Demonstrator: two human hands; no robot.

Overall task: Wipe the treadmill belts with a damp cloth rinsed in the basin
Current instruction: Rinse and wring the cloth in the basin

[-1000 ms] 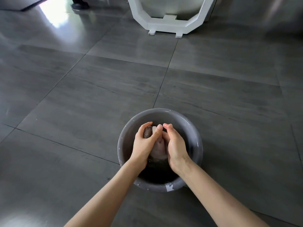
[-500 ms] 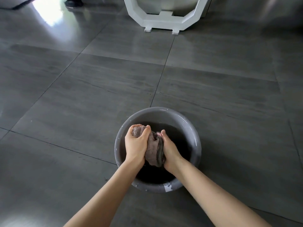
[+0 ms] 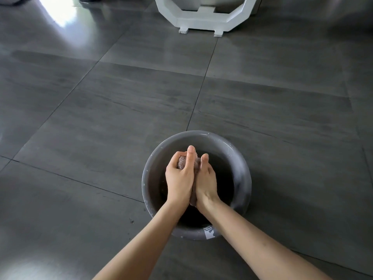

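A round grey basin (image 3: 240, 158) sits on the dark tiled floor with dark water in it. Over it, my left hand (image 3: 179, 176) and my right hand (image 3: 205, 182) are pressed close together with a wet brownish-grey cloth (image 3: 181, 162) squeezed between them. My left hand's fingers curl round the cloth's far end, its thumb pointing away from me. My right hand grips the cloth's near part, of which only a strip shows between the palms. No treadmill belt is in view.
A white angular machine base (image 3: 203, 19) stands on two small feet at the top middle. Grey floor tiles (image 3: 121, 110) surround the basin on all sides. A bright window reflection lies at the top left.
My hands have closed together over the cloth, hiding most of it. The left thumb now points forward. The view has shifted slightly downward and the basin stays in place.
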